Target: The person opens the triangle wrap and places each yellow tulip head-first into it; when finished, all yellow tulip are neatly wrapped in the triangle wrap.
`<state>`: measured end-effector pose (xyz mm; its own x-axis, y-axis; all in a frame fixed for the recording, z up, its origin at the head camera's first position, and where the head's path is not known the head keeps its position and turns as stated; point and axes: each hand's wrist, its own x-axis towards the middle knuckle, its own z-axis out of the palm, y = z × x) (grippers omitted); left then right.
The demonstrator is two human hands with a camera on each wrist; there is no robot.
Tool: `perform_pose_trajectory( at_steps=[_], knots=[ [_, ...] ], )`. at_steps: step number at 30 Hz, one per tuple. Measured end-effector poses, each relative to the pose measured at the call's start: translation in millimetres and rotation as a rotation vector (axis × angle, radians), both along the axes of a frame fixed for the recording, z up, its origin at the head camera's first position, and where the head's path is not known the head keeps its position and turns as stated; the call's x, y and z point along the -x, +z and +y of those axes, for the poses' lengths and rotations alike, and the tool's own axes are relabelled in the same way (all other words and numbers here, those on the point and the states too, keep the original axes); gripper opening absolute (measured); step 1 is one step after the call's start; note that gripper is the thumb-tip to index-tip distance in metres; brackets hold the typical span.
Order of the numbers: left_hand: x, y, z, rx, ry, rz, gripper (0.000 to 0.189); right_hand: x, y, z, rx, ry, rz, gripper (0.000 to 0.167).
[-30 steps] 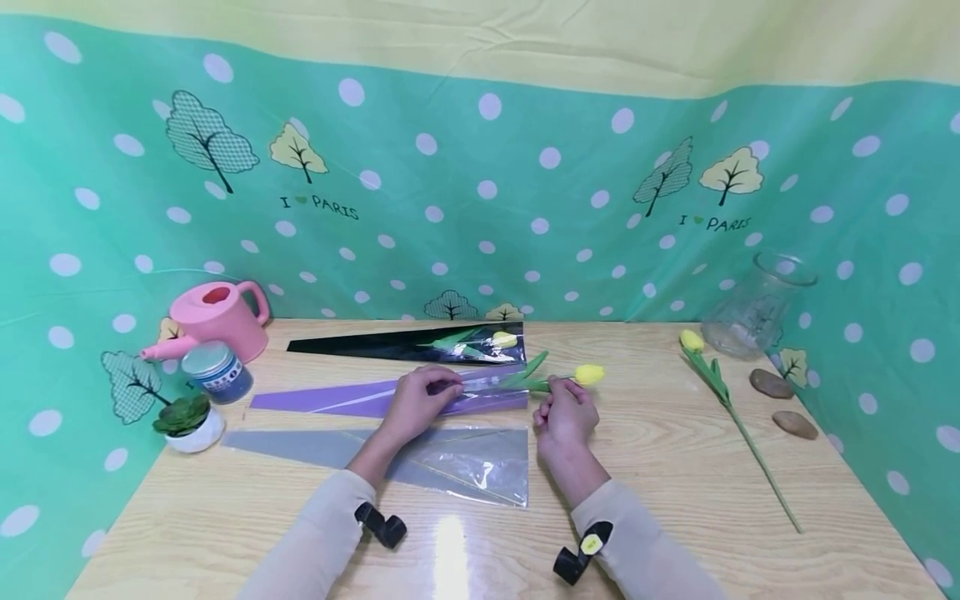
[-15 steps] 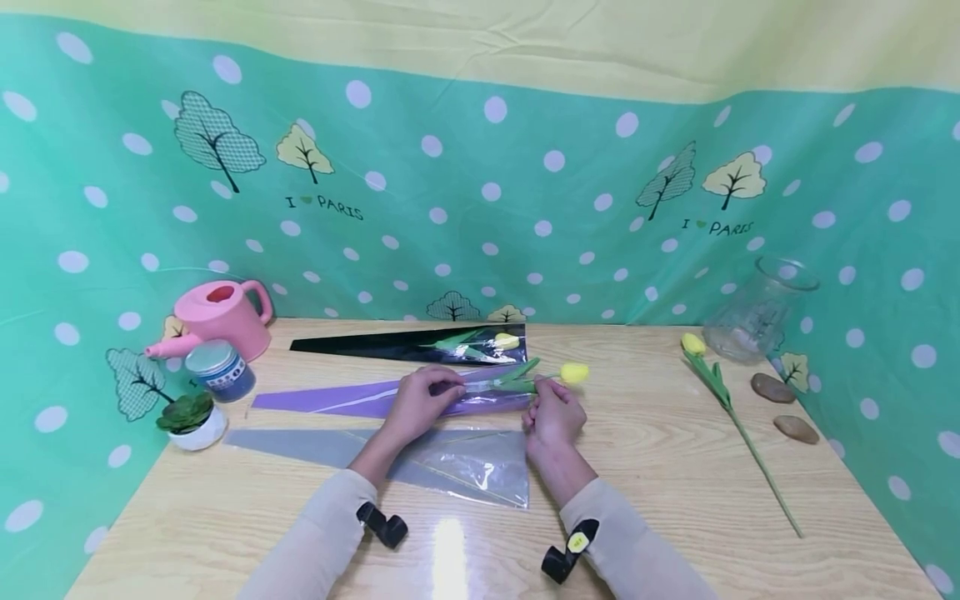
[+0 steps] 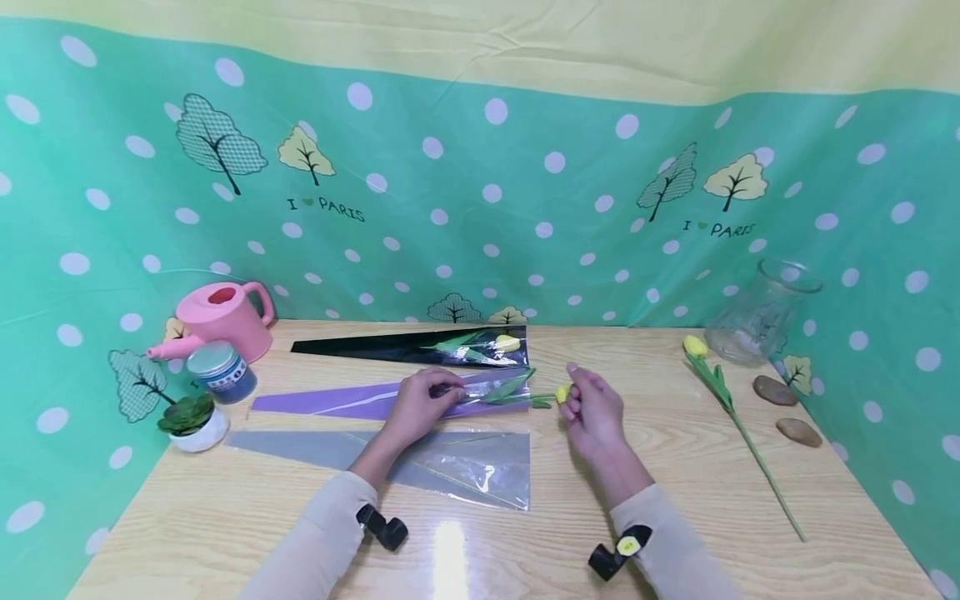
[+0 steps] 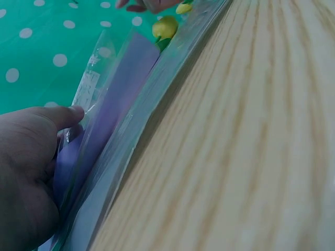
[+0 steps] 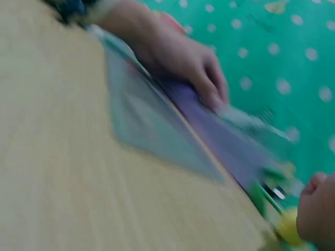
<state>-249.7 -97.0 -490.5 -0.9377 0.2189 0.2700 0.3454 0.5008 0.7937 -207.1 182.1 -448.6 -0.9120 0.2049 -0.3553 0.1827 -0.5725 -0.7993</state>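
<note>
- The words "I PARIS", with a small heart-like mark after the "I", are printed twice on the green dotted cloth, beyond the left hand and beyond the right hand.
- The blue jar, well to the left of the left hand, has a label with pale letters too small to read surely; its lid is pale green.
- The yellow tag on the right wrist strap, behind the right hand, carries a mark too small to read.
- The left hand pinches the clear front of the purple sleeve near its wide mouth.
- The yellow tulip lies between the hands: its stem runs into that mouth, its bloom is outside at the right fingertips.
- The right hand has its fingers curled beside the bloom; whether they pinch it or only touch it, I cannot tell.
- The black sleeve, just beyond the left hand, contains another tulip.
- The grey sleeve lies nearer the person than the left hand.
- A pink watering can and a white pot holding a succulent stand far left of the left hand.
- A glass vase stands beyond and right of the right hand, with a loose tulip nearer to it.
</note>
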Motion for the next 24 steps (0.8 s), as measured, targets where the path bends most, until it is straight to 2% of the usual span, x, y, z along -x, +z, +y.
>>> perform_pose_trajectory(
  at_steps=[2,5,8,11,15,24],
  knots=[
    [-0.4,-0.2,-0.7,-0.004,0.002,-0.001,0.012,4.3,1.6,17.2,-0.085,0.039,0.060,0.012],
    [-0.2,-1.1,-1.3,0.005,0.000,0.001,0.012,9.5,1.1,40.9,-0.334,0.117,0.128,0.016],
    [-0.7,-0.6,-1.7,0.011,-0.003,0.007,0.013,12.6,-1.9,57.4,-0.619,0.230,0.148,0.031],
    [-1.2,0.5,-1.3,0.014,-0.009,0.007,0.013,14.5,-9.1,67.2,-0.800,0.353,0.163,0.040],
    [-2.2,1.6,-1.2,0.023,-0.007,0.005,0.013,16.6,-19.1,71.8,-0.898,0.453,0.195,0.039],
    [-1.9,2.7,-1.4,0.024,-0.011,-0.013,0.014,19.7,-28.3,74.6,-0.980,0.493,0.249,0.035]
  ],
)
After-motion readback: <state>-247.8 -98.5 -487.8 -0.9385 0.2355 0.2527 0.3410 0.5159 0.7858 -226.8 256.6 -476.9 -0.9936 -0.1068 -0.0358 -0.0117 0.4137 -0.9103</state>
